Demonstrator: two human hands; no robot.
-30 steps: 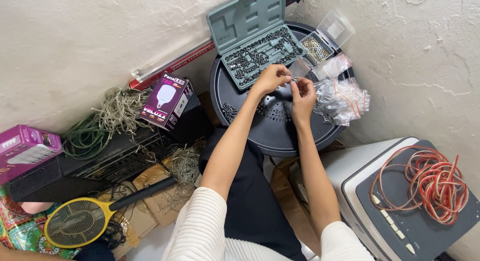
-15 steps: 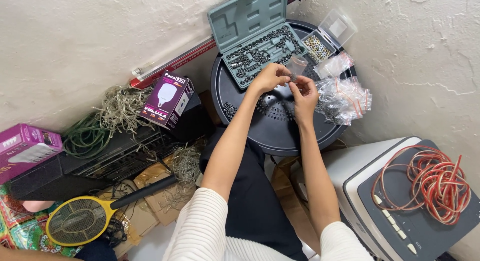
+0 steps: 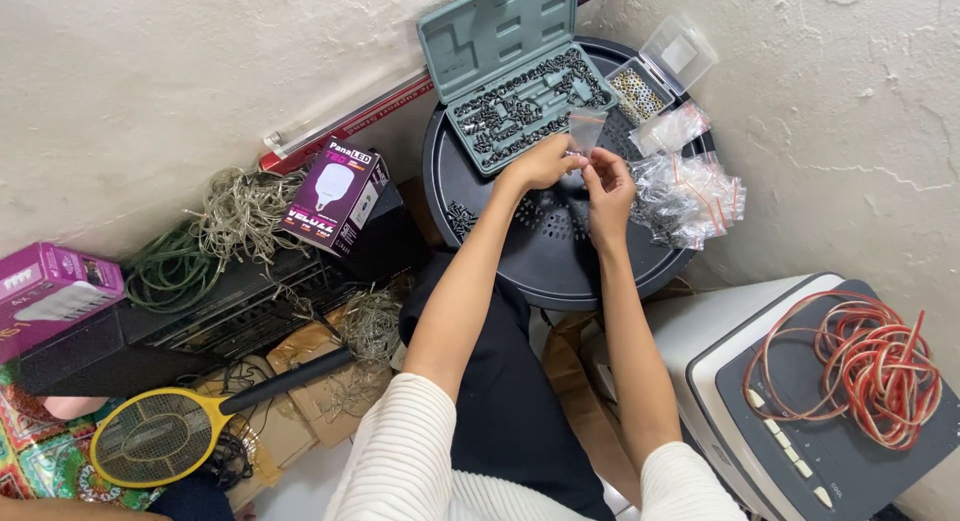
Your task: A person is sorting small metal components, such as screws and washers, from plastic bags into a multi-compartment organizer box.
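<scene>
Both hands meet over the round black tray (image 3: pixel 560 271). Left hand (image 3: pixel 545 163) and right hand (image 3: pixel 608 186) pinch one small clear zip bag (image 3: pixel 586 129) between them. Filled bags (image 3: pixel 690 191) lie just beside; many loose metal parts remain in the grey-green case (image 3: pixel 520 111).

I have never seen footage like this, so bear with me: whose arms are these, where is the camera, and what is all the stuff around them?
The camera sits on a person's head and looks down, so the arms are the wearer's own. The left hand and right hand meet over a round black tray, holding a small clear bag between them. On the tray lie an open grey-green case of small metal parts, a clear box and more filled bags. Nearby: a purple bulb box, a yellow racket-shaped swatter and coiled red cable.
</scene>
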